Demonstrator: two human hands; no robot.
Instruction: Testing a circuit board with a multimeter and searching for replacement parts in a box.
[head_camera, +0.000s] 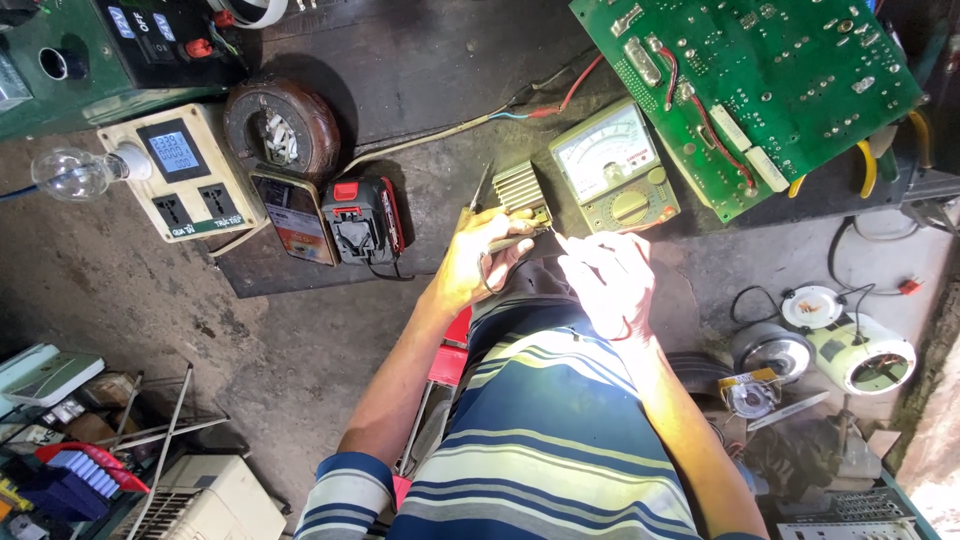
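We look straight down at our own two hands, brightly lit. The fingers of our left hand (478, 262) are curled shut around a slim tool with yellow handles (497, 243), whose thin metal tip juts up past the thumb. The fingers of our right hand (612, 280) are pressed together in a pinch on a fine wire or probe (556, 236); it is too thin for us to tell which. Its point reaches toward a small ribbed metal heat sink (521, 186) that sits just above both hands, at the edge of a dark mat (440, 70). Just right of the heat sink lies a green analogue meter (615, 164) with a dial, and beyond that a large green circuit board (760, 85). Left of the hands sit a red and black battery pack (362, 222), a phone (296, 217) and a brown ring-shaped coil (281, 131). Further left lies a cream socket box (183, 171) with a small screen and a clear bulb (74, 173). Our striped shirt (540, 440) fills the lower middle.
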